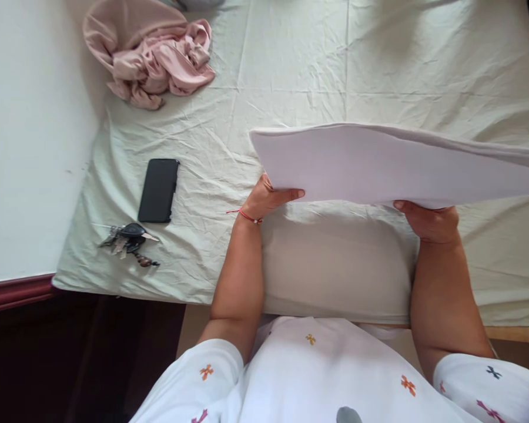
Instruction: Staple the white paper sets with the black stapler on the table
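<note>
Shirt (304, 376) and bare forearms (238, 276) come closest to us, the arms reaching over the near edge of the bed (300, 70). Keys (134, 235) lie to our left, a dark phone (158, 191) just beyond them, both probably set aside to leave our elbows room. Our right hand (429, 222) is curled round the near edge of the folded white cloth (357, 167), thumb uppermost; our left hand (267, 197) pinches it close to its left end (the fingers underneath are mostly hidden). We judge that this two-point hold keeps the layers together and the cloth lifted above the bed, its right end running out of view. Farther off, a pink cloth (158, 59) lies heaped near the wall (30, 129).
</note>
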{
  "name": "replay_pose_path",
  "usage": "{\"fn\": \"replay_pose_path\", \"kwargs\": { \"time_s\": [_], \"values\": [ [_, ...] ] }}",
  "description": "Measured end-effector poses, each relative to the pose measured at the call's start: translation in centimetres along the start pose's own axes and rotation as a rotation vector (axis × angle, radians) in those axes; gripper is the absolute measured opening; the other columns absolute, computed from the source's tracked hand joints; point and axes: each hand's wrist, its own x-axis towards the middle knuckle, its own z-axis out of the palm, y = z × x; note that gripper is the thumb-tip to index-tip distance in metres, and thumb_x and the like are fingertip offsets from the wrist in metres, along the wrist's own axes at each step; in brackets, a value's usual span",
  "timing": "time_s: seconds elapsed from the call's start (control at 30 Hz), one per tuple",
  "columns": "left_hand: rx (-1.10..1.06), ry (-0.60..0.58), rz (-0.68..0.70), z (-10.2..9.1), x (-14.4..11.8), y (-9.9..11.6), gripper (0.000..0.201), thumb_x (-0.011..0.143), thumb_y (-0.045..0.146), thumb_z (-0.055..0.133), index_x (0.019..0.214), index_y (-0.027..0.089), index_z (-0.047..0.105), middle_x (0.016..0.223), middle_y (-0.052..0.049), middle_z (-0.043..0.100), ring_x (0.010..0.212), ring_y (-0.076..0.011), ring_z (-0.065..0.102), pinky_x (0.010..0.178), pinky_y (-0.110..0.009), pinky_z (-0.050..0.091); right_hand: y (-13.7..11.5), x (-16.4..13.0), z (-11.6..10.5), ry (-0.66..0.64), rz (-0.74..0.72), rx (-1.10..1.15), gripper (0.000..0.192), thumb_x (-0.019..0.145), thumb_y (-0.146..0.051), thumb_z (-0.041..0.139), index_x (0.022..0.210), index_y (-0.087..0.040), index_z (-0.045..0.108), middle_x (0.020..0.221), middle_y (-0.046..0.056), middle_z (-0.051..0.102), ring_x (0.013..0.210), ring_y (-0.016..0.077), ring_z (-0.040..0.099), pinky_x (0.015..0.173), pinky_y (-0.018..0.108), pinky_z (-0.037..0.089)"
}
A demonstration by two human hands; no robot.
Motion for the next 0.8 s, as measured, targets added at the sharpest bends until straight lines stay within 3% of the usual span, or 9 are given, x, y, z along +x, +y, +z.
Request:
{"fn": "replay_pose_path", "kwargs": {
  "time_s": [0.1,0.27,0.5,0.8],
  "values": [
    [0.007,0.003,0.036,-0.3,0.0,0.0,0.057,0.065,0.049,0.094,0.111,0.019,0.076,0.112,-0.008,0.079,0.112,-0.0288,0.072,0.098,-0.042,0.06,0.0,-0.1,-0.1,-0.008,-0.05,0.044,0.053,0.052,-0.026,0.095,0.101,-0.027,0.073,0.105,0.0,0.078,0.111,0.0269,0.072,0.105,0.048,0.057],
    [0.242,-0.096,-0.036,-1.5,0.1,0.4,0.044,0.07,0.052,0.09,0.091,0.017,0.076,0.095,-0.007,0.079,0.099,-0.0283,0.074,0.088,-0.038,0.061,1.0,-0.2,-1.2,-0.009,0.026,-0.096,0.04,0.051,-0.023,0.098,0.082,-0.022,0.072,0.093,0.002,0.078,0.099,0.0256,0.072,0.098,0.044,0.06],
    [0.228,-0.015,-0.084,-0.4,-0.1,0.7,0.055,0.067,0.042,0.091,0.112,0.018,0.069,0.118,-0.012,0.076,0.113,-0.0298,0.071,0.096,-0.042,0.061,1.8,-0.2,-1.5,-0.008,-0.047,-0.196,0.04,0.056,-0.019,0.097,0.087,-0.024,0.073,0.103,0.003,0.08,0.122,0.0289,0.068,0.11,0.044,0.056],
    [0.165,-0.004,-0.088,-0.2,-0.2,0.8,0.053,0.068,0.041,0.09,0.113,0.022,0.067,0.117,-0.008,0.075,0.115,-0.0293,0.069,0.1,-0.049,0.06,1.4,0.1,-0.9,-0.06,-0.074,-0.154,0.044,0.058,-0.022,0.096,0.098,-0.026,0.077,0.108,0.001,0.08,0.116,0.0263,0.072,0.112,0.045,0.056]
  ]
}}
